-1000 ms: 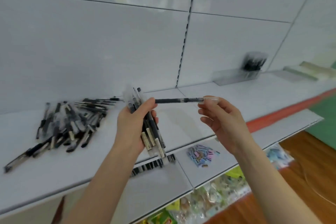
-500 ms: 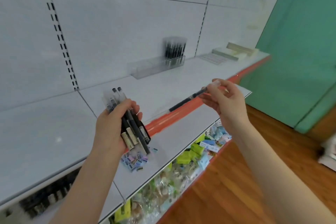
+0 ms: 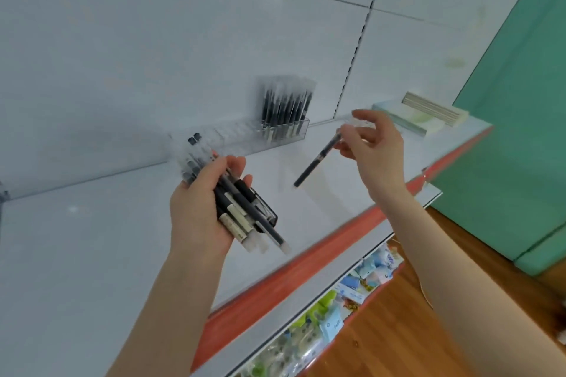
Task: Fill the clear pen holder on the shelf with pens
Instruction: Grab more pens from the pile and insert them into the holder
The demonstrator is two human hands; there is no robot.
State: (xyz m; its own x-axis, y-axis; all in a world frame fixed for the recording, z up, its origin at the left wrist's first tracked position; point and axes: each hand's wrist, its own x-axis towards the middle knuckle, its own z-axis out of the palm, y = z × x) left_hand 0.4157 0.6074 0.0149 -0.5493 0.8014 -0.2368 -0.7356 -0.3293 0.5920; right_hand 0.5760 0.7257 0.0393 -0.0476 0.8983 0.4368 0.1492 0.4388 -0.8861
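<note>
Your left hand (image 3: 202,208) is wrapped around a bundle of pens (image 3: 232,202), gripping it mid-length so the capped ends stick up past your thumb and the pale ends fan out below your palm; I can't count the bundle exactly, but at least five barrels show. Up and to the right of that hand, against the back panel, sits the clear pen holder (image 3: 245,135), a long transparent tray on the white shelf (image 3: 92,239). Only its right end is filled, with a blurred upright cluster of dark pens (image 3: 286,110), roughly ten; the rest of the tray looks bare. Further right, your right hand (image 3: 372,144) pinches a single pen (image 3: 318,161) by its upper end between thumb and fingertips, the pen slanting down and left above the shelf, near the holder but apart from it. At the far right of the shelf lies a stack of flat packs (image 3: 428,113). The shelf edge carries a red strip (image 3: 306,269), with a green wall (image 3: 520,101) and wooden floor (image 3: 398,330) beyond.
</note>
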